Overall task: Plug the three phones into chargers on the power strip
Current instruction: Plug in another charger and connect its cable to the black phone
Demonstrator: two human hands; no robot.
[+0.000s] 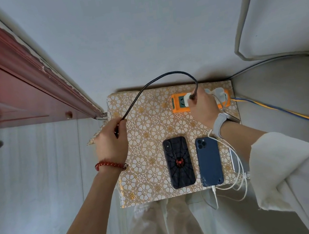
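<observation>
Left hand (111, 142): closed around the free end of the black braided cable (163, 77), held over the left edge of the surface (139, 119).
Black braided cable: arched up from the left hand and over to a white charger (188, 99) at the power strip.
Spider-case phone (179, 162): laid face down near the front edge, no cable attached.
Blue phone (209, 161): face down just beside it, white cable (215, 194) plugged in at the bottom.
Power strip (178, 104): orange, at the back right of the surface.
Right hand (204, 109): closed on the white charger at the strip.
Third phone (235, 161): at the right edge, mostly hidden by the sleeve.
</observation>
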